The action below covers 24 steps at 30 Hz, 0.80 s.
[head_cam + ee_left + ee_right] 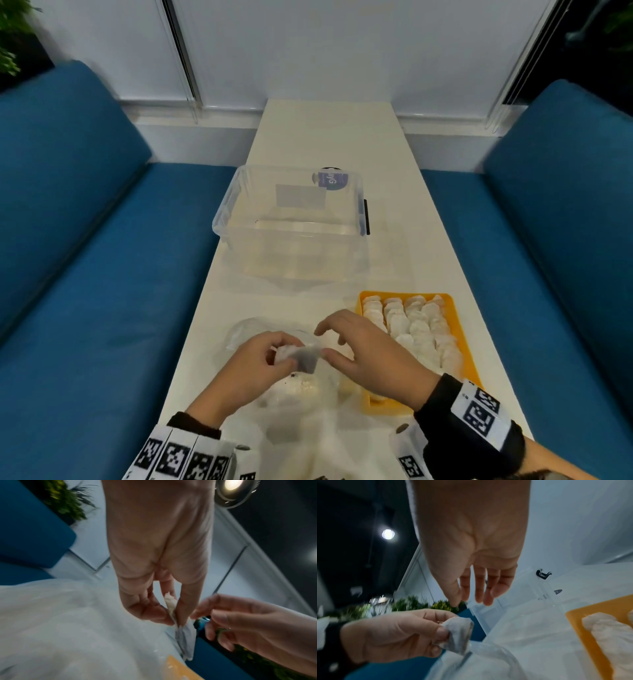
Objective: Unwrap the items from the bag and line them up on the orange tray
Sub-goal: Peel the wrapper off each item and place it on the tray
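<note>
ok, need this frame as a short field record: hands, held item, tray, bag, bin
left hand: pinches a wrapped item above the bag
right hand: fingers relaxed, next to the item, holding nothing
orange tray: on the table's right side, several rows of white unwrapped items
bag: clear plastic, under the hands, more items inside
clear bin: behind bag and tray, lid off

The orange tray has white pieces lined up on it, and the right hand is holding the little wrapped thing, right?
Nearly. The orange tray does hold lined-up white pieces, but the left hand pinches the little wrapped thing. The right hand is open beside it, as the right wrist view shows.
</note>
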Tool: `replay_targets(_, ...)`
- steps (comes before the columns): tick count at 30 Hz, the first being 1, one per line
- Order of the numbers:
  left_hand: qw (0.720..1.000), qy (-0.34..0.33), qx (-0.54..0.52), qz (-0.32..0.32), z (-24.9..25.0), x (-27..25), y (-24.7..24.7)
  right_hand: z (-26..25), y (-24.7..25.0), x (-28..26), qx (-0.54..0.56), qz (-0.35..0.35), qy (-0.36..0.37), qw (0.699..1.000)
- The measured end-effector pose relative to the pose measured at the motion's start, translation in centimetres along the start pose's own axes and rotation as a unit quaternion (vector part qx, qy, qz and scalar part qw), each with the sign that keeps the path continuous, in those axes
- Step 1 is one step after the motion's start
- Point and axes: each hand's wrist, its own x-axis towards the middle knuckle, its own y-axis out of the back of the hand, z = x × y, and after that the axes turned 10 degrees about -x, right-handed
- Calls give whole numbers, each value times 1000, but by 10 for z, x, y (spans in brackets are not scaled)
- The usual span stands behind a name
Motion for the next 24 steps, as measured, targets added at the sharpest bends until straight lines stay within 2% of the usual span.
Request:
replay_targets(4,999,-47,23,-1,26,3,-19,-1,11,-5,71,15,-19,997)
replay_targets(8,997,-81,16,8,44,8,-42,15,19,-18,124,55,-72,988)
replay_targets(14,990,-136,40,-3,60,15,-75,40,23,-45,174,52,-90,979)
replay_targets(20,989,-137,51,-27,62,25,-96,63,31,-69,245,114,-103,957)
replay_targets(24,987,-145,59,-26,63,33,-112,79,40,-81,206,97,-98,969)
